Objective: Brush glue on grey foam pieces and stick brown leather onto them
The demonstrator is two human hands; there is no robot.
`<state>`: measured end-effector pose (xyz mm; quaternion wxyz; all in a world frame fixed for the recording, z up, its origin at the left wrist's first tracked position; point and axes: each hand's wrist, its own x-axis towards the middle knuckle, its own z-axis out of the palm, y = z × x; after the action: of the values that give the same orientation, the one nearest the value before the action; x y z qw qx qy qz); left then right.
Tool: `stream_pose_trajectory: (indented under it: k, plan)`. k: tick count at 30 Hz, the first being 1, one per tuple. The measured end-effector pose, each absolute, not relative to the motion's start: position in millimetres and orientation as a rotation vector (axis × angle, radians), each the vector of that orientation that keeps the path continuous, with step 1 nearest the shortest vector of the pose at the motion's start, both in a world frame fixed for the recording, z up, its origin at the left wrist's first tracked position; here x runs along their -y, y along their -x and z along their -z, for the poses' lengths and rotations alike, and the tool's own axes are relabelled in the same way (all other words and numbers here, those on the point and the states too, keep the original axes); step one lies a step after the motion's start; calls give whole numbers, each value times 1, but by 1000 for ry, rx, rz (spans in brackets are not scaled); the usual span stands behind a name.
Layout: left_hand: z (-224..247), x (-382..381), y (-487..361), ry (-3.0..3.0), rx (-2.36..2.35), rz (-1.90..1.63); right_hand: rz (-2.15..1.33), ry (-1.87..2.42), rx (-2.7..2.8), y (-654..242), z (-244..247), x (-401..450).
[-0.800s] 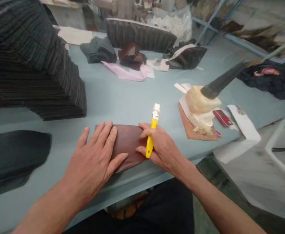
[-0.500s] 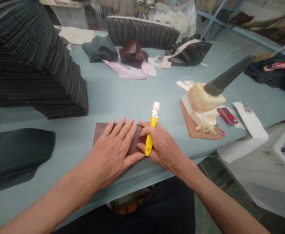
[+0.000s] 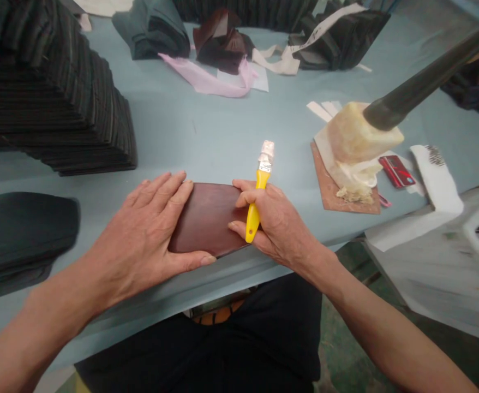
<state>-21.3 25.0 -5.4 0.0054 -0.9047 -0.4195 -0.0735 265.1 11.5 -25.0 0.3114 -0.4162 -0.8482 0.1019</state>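
Note:
A dark brown leather-like piece (image 3: 209, 218) lies on the pale blue table near its front edge. Flat over its left end rests my left hand (image 3: 147, 224), fingers stretched out and thumb along the front edge. My right hand (image 3: 274, 221) grips a brush (image 3: 255, 213) with a yellow handle, its white-coated bristles pointing away from me. The fingertips of that hand also touch the right end of the brown piece. What lies under my left palm is hidden.
A tall stack of dark pieces (image 3: 71, 109) stands at the left, with more dark pieces (image 3: 22, 240) nearer. At the right are a glue-crusted container (image 3: 352, 134) with a black handle, a red box (image 3: 397, 171) and a white strip (image 3: 438, 180). Pink cloth (image 3: 207, 79) lies behind.
My left hand has slid left along the brown piece, uncovering its middle. My right hand still holds the brush at the right end. The view has tilted downward and closer.

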Motion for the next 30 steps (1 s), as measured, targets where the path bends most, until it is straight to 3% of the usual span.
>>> stream_pose_trajectory:
  k: [15,30]
  plan:
    - [17,-26,48,2939,1220,360,-405,1167,2230,-272,22,-11]
    - [12,1,82,3072,1313,420,-208,1236,2248,-271,21,-13]
